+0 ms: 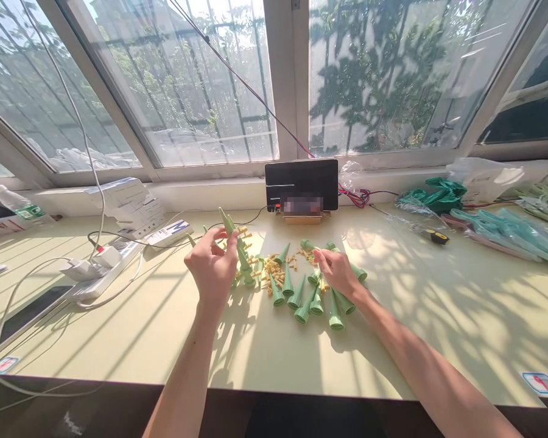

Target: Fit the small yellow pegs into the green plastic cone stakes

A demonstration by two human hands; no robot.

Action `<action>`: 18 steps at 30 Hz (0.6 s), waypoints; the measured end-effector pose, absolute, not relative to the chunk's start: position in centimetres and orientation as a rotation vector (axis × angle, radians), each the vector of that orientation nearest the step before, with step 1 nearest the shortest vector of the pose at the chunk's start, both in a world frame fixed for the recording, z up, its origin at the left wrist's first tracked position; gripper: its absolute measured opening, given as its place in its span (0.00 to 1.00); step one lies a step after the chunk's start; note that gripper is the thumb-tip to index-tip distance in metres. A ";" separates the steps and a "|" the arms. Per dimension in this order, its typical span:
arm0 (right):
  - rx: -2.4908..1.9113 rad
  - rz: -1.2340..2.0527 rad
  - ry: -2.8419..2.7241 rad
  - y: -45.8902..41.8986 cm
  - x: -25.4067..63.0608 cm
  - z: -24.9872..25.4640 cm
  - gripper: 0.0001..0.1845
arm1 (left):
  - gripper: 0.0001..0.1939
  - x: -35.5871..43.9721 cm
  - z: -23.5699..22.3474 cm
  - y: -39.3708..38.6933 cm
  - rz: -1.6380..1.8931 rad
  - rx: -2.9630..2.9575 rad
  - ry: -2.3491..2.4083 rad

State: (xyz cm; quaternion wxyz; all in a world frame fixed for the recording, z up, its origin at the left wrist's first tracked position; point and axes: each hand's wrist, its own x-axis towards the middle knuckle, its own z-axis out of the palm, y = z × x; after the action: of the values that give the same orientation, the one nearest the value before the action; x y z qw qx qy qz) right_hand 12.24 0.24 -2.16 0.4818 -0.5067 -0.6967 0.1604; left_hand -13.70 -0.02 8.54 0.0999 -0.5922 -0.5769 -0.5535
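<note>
Between the thumb and fingers of my left hand (pixel 211 263) is the tip of a green plastic cone (pixel 243 261). Small yellow pegs stick out around this cone and others standing close by, partly behind the hand. My right hand (pixel 335 269) is closed in a pinch at the far side of the loose green cones (pixel 302 312). Whatever its fingertips hold is too small to make out. A pile of short yellow pegs (pixel 275 272) lies between the hands. Several cones lie on their sides around the pile, their open ends toward me.
A tablet (pixel 301 185) leans on a stand by the window. At left are a power strip (pixel 112 267) with plugs, cables and a dark flat device (pixel 25 319). At right lie a yellow-black tool (pixel 437 237) and plastic bags (pixel 506 234). The table's front edge is near me.
</note>
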 end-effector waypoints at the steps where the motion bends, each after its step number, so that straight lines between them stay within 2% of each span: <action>1: -1.234 0.388 -1.702 0.2 12.2 -2.1 0.30 | 0.10 -13.8 8.3 0.1 -1.634 -1.751 -1.714; 18: -1.197 0.339 -1.731 0.3 12.0 -2.1 0.31 | 0.12 -14.3 5.0 0.7 -1.597 -1.826 -1.736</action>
State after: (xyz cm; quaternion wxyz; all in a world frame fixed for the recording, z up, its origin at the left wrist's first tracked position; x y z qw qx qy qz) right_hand 12.04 0.25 -2.11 0.4837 -0.4914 -0.7108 0.1390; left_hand -14.29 0.66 5.00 0.0792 -0.6103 -0.5802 -0.5335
